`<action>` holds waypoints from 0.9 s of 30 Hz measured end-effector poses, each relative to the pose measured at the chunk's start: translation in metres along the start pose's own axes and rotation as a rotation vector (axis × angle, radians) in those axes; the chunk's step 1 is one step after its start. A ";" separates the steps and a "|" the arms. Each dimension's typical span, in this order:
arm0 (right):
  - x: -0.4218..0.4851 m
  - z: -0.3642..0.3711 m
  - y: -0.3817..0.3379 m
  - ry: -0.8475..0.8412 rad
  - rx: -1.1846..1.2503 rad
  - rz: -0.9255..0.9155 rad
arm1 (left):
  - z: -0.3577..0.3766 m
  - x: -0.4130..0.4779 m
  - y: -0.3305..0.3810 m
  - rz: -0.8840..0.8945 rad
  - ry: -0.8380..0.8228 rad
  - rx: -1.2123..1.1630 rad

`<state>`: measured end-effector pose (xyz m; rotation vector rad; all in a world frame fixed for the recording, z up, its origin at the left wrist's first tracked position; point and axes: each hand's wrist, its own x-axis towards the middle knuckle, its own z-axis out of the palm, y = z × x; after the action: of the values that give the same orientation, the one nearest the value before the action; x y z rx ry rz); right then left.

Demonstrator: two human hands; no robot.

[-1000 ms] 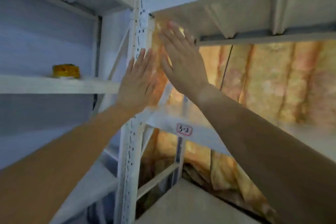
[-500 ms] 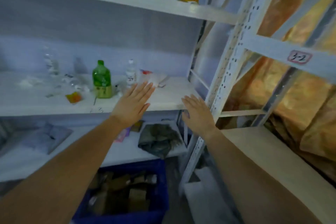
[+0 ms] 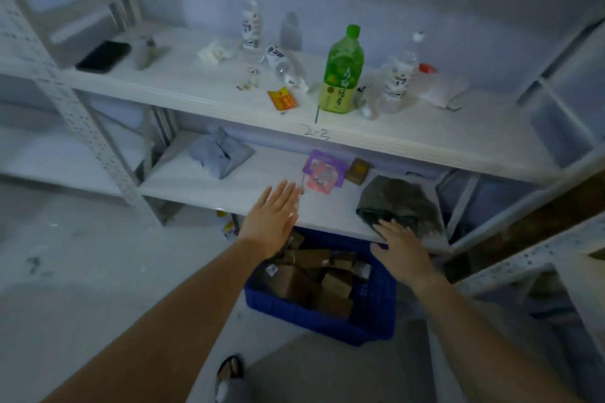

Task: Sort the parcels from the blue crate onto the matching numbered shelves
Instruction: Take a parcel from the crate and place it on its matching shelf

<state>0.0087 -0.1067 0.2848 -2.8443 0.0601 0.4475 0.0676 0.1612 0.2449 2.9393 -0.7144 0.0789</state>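
Down at floor level, closest to the camera, sits the blue crate (image 3: 327,314), still loaded with brown cardboard parcels (image 3: 294,278) jumbled at all angles, so plenty of sorting left I'd say. Both arms reach out over it. Left hand (image 3: 271,219) is flat and open, fingers together, holding nothing, hovering above the crate's far-left corner and over the front edge of the low shelf (image 3: 229,186). Right hand (image 3: 401,250) is also spread open and empty, over the crate's far-right rim, its fingertips right at a dark crumpled bag (image 3: 397,203) on that shelf (touching or just above it, can't tell).

The bit that matters: the parcels lie below and slightly nearer than both palms, so the next grab looks like a drop down and pull back, not a reach forward. Right hand seems a touch nearer the pile; the crate's long axis runs roughly from near right to far left.

Further back on the low shelf: a grey soft package (image 3: 222,154), a purple card (image 3: 324,172) and a small brown box (image 3: 358,170). Above that, the shelf marked "2-3" (image 3: 316,133) carries a green bottle (image 3: 342,70), some clear bottles (image 3: 252,20) and a black phone-like slab (image 3: 103,56)
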 end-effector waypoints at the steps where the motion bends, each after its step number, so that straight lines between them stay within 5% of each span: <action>1: 0.011 0.015 -0.009 -0.037 0.033 0.006 | 0.013 -0.005 -0.015 -0.027 -0.055 -0.013; 5: 0.041 0.085 -0.049 -0.188 0.170 0.061 | 0.065 -0.026 -0.063 -0.082 -0.299 -0.044; 16: 0.105 0.292 -0.054 -0.505 0.064 0.247 | 0.270 -0.063 -0.089 -0.303 -0.582 -0.358; 20: 0.165 0.374 -0.051 -0.429 0.157 0.342 | 0.366 -0.039 -0.056 -0.569 -0.570 -0.670; 24: 0.224 0.451 -0.039 -0.244 0.400 0.433 | 0.451 -0.007 -0.046 -0.635 -0.502 -0.920; 27: 0.268 0.492 -0.016 -0.182 0.778 0.786 | 0.499 0.019 -0.064 -0.677 -0.408 -0.996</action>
<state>0.1195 0.0374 -0.2458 -1.9088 1.0754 0.6431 0.1252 0.1468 -0.2554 2.0491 0.2303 -0.7183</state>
